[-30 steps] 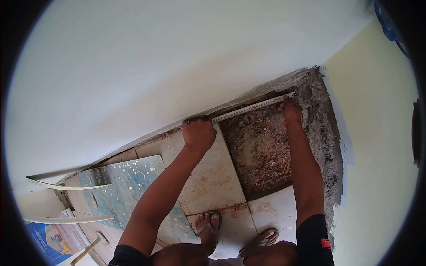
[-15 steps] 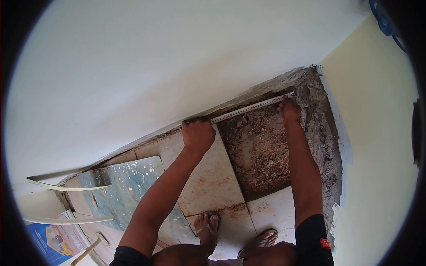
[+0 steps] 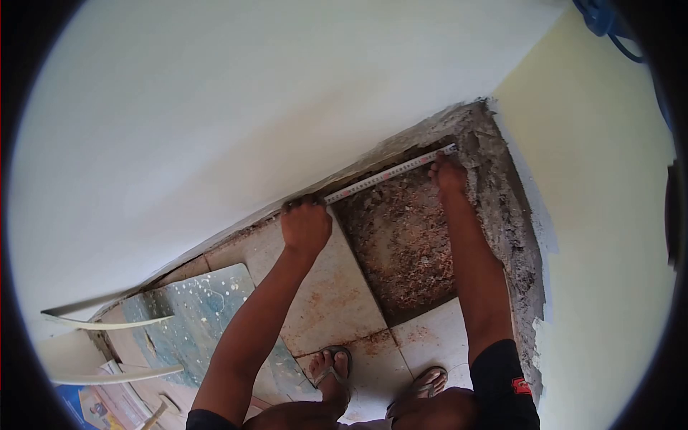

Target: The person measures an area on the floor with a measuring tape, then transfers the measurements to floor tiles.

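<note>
Evidently the work in hand is measuring: a measuring tape (image 3: 387,176) lies stretched along the foot of the white wall (image 3: 236,115), over the far edge of the bare, rubble-strewn patch (image 3: 408,251) where the floor has no tile. Its tip reaches the rough strip (image 3: 494,172) near the corner, and its other visible end runs in under the left hand (image 3: 307,228), beside the edge of the neighbouring floor tile (image 3: 322,287). As I judge it, the next move calls for a taut, straight tape and a reading taken at that tile edge, with neither end slipping. The left grip is a curled fist, knuckles up, closed over the tape close to the wall; whatever sits inside the palm is hidden. The right hand (image 3: 449,175) has its fingertips drawn together, seemingly pinching the lower edge of the tape just short of the tip. Both arms stretch forward and down past the knees, the left slanting inward from a bent elbow, the right running nearly straight ahead, its wrist over the patch's far right part.
</note>
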Demonstrator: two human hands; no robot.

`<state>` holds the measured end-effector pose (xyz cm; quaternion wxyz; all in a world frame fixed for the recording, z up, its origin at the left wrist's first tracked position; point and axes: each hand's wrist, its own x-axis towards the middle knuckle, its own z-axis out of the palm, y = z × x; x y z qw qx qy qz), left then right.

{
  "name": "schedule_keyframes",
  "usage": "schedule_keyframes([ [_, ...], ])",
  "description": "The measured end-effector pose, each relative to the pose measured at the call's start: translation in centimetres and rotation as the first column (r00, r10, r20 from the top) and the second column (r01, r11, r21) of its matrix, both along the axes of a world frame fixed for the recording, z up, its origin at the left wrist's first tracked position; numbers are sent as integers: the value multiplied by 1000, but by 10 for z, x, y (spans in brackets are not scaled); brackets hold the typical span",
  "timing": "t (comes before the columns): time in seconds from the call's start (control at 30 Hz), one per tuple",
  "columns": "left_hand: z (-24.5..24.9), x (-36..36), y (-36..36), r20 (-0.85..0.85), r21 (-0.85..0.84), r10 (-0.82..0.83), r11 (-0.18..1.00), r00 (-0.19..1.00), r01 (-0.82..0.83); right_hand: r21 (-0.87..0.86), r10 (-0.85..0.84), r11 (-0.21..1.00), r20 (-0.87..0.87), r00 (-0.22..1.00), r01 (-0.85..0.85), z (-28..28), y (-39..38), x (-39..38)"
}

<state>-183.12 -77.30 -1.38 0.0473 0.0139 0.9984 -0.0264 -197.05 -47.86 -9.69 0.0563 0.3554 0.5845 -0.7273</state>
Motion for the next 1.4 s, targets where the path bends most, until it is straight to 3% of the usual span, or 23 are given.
schedule_keyframes([
  [0.1,1,-1,1,50,58,31,998,998,-34,37,-17,999,-3,1000,17,5,-3,1],
  [0.2,0,0,-1,-27,45,-41,998,999,42,9,-39,999,-22,999,39,-3,-4,0],
  [0.27,2,0,0,-9,36,13,999,1000,-13,9,-61,998,-22,998,61,2,-6,2],
  [0.5,5,0,5,-68,45,-31,998,997,34,73,-52,996,-28,998,54,10,-10,4],
  [0.63,9,-1,5,-14,45,-2,999,1000,3,10,-81,997,-56,995,82,8,-10,3],
  [0.7,9,-1,4,-12,49,-6,999,1000,7,58,-71,996,-50,996,74,7,-11,4],
  [0.93,2,1,-3,-51,77,-23,997,998,27,21,-59,998,-32,998,60,6,-10,4],
  [1.03,4,2,-4,-68,92,-37,995,997,43,81,-50,995,4,999,50,8,-7,4],
  [1.1,1,2,-2,-84,109,-60,992,995,69,13,-72,997,-44,996,73,8,-9,5],
  [1.17,-1,4,-3,-165,145,-50,987,985,74,29,-75,997,-40,996,76,9,-7,6],
  [1.4,3,3,-3,-128,119,-30,992,991,46,25,-70,997,-42,997,71,3,-8,4],
])
